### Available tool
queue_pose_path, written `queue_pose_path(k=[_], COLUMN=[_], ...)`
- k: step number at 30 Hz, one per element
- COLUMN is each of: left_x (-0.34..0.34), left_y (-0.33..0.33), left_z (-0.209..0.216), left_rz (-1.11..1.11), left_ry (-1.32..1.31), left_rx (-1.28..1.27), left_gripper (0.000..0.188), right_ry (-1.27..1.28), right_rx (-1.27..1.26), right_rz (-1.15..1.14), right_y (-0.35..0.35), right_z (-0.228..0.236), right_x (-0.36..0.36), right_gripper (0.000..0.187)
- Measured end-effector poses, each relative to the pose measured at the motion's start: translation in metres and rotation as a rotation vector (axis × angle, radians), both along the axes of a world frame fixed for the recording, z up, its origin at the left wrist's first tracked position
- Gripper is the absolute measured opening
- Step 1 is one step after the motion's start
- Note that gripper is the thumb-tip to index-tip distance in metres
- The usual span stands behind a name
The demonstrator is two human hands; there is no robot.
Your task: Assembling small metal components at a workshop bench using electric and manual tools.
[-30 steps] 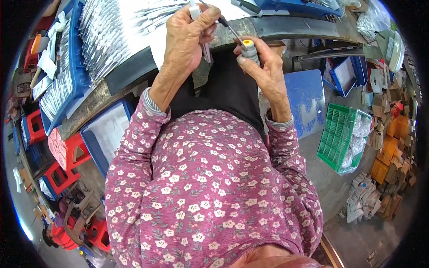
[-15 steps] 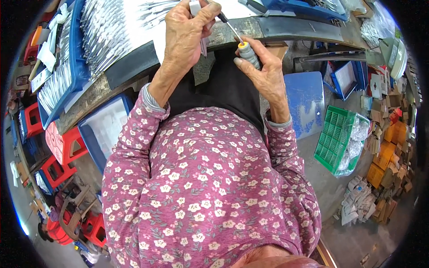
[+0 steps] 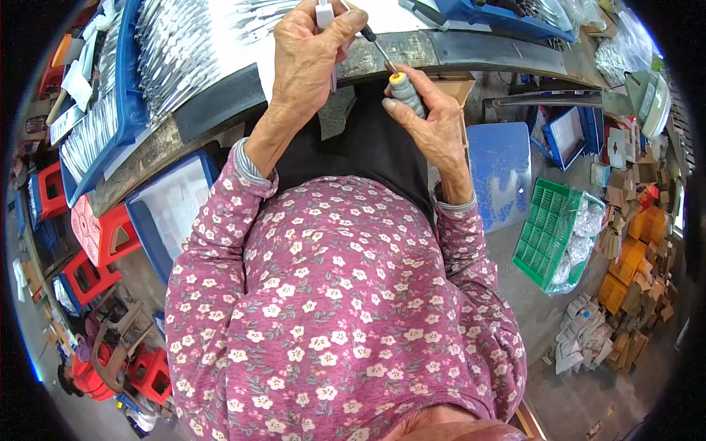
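In my right hand (image 3: pixel 435 121) is a screwdriver (image 3: pixel 407 92), its thick grey handle wrapped by thumb and fingers. A yellow collar tops the handle. The thin metal shaft slants up and left, reaching a small black piece (image 3: pixel 368 33) beside my left fingertips. My left hand (image 3: pixel 303 70) is closed on a white plastic part (image 3: pixel 323 15), pinched between thumb and fingers above the bench edge. A narrow strip of that part, or of another piece, shows below the palm. My fingers hide where the black piece and the white part meet.
The worktable (image 3: pixel 412 50) has a worn front edge. A blue tray (image 3: pixel 129 95) and a pile of slim white-and-metal pieces (image 3: pixel 173 55) lie left. Another blue tray (image 3: pixel 507 18) stands at far right. A green crate (image 3: pixel 544 228) and red stools (image 3: pixel 110 231) stand on the floor.
My right hand and the screwdriver have shifted slightly left. My left hand has stayed nearly in place, still holding the white part.
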State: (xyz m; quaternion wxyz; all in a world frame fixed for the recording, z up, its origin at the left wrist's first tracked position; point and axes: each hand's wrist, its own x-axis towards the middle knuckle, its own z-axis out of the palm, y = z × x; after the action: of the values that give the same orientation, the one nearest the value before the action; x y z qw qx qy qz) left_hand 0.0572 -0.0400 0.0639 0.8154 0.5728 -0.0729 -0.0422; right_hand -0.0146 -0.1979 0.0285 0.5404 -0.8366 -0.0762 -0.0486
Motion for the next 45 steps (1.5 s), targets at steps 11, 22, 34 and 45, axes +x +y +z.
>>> queue_pose_path(k=[11,22,34,45], left_x=[-0.005,-0.017,-0.025,-0.019], left_y=[0.000,-0.012,-0.020,-0.024], left_z=[-0.031,-0.034,-0.032,-0.022], left_rz=[-0.071,-0.099,-0.153,-0.265], left_ry=[-0.082,-0.007,-0.021,-0.037], left_rx=[0.131,0.126,0.123,0.342], left_gripper=[0.015,0.014,0.015,0.021], right_ry=[-0.018,-0.063,-0.107,-0.071], right_rx=[0.016,0.090,0.106,0.125], right_rz=[-0.005,-0.033,-0.064,-0.069], right_y=[0.006,0.009,0.010,-0.006], right_z=[-0.003,-0.010,-0.009,-0.011], right_x=[0.000,-0.005,-0.014,-0.012], right_gripper=[0.046,0.045,0.036,0.038])
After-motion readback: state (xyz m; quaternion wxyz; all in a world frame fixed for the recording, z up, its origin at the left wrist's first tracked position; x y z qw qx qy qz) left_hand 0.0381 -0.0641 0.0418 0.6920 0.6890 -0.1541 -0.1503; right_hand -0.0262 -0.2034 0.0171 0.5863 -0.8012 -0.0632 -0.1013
